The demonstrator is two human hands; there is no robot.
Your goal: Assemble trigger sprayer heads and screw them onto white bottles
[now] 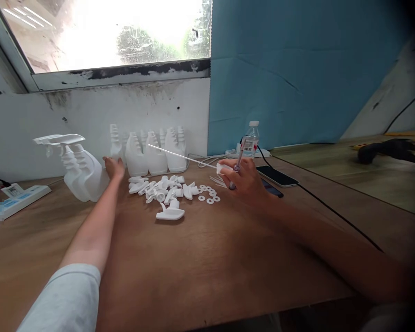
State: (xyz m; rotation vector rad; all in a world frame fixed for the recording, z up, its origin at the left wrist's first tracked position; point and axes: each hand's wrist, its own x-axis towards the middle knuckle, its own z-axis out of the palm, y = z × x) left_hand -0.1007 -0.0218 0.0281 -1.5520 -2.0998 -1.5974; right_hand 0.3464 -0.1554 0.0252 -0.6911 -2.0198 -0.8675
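Observation:
My left hand (114, 168) reaches to the back of the table and is closed around the lower part of a white bottle (115, 140); its fingertips are partly hidden. My right hand (245, 180) holds a long thin white tube (183, 156) with a small white piece at its near end, pointing up and left. A slim metallic pen-like tool (240, 157) is also held between its fingers. Between the hands lies a pile of white trigger spray heads (164, 188), with one single spray head (170, 212) in front. White ring washers (210, 201) and thin tubes (217, 181) lie near my right hand.
White bottles (155, 157) stand along the wall. Left of my arm are more bottles (86, 177), one with a spray head (59, 139). A power strip (20, 200) lies far left. Phones (276, 176), a cable (339, 214) and a clear water bottle (252, 138) are at right.

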